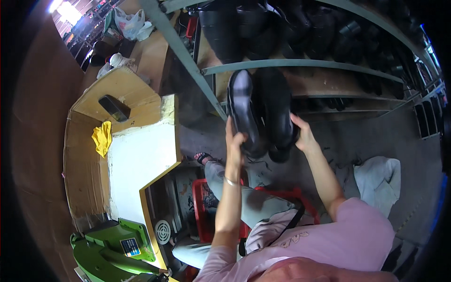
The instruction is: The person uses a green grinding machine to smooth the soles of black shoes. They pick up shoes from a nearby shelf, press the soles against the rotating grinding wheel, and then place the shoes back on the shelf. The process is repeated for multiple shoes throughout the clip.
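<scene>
In front of the metal rack I hold a pair of black shoes side by side, toe ends pointing away from me. My left hand point(235, 141) is closed on the near part of the left shoe point(242, 101), its thumb lying on the glossy dark surface. My right hand point(303, 134) grips the outer edge of the right shoe point(276, 105), fingers hidden beneath. The two shoes are close together. Whether their soles or their uppers face me, I cannot tell for certain.
The metal rack point(300, 62) carries several rows of black footwear point(253, 30). At left stand a white-topped table point(141, 152) with cardboard walls, a yellow cloth point(102, 138) and a green machine point(110, 249). A red stool point(199, 202) is by my legs; pale cloth point(380, 181) lies right.
</scene>
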Motion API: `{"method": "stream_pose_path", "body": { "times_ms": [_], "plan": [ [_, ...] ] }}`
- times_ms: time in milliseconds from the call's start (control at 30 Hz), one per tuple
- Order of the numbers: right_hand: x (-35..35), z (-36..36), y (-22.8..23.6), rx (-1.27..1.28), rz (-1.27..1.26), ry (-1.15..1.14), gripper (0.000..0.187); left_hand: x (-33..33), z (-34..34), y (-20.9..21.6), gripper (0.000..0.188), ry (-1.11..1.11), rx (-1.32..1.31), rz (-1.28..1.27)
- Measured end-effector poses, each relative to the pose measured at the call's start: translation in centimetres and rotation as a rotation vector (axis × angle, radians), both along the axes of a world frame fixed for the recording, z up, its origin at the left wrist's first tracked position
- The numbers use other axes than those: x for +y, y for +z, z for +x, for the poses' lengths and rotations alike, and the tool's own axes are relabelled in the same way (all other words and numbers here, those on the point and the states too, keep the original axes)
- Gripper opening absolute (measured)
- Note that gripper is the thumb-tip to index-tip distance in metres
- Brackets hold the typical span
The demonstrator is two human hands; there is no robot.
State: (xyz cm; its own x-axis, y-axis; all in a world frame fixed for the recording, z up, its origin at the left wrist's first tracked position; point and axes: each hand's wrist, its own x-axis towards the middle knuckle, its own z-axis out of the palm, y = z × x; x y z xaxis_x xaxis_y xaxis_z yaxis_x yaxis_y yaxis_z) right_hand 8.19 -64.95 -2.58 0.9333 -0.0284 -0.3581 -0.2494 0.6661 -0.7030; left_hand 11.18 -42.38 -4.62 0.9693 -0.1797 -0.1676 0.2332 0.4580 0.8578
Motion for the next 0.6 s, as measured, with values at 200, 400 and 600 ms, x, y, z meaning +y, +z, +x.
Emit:
{"method": "stream_pose_path", "body": {
  "times_ms": [200, 400, 600],
  "plan": [
    [-2.6, 15.6, -2.9, -0.072, 0.264, 0.018, 0.043, -3.2, 17.4, -0.5, 0.069, -0.123, -0.112, -0.014],
    [1.7, 25.1, -11.0, 0.172, 0.037, -0.238, 0.061, 0.2, 26.2, -7.6, 0.03, -0.069, 0.082, 0.287],
    [-10.6, 29.6, -21.6, -0.414, -0.614, -0.215, 0.057, -7.9, 27.9, -2.5, 0.046, -0.147, 0.209, 0.214]
  ]
}}
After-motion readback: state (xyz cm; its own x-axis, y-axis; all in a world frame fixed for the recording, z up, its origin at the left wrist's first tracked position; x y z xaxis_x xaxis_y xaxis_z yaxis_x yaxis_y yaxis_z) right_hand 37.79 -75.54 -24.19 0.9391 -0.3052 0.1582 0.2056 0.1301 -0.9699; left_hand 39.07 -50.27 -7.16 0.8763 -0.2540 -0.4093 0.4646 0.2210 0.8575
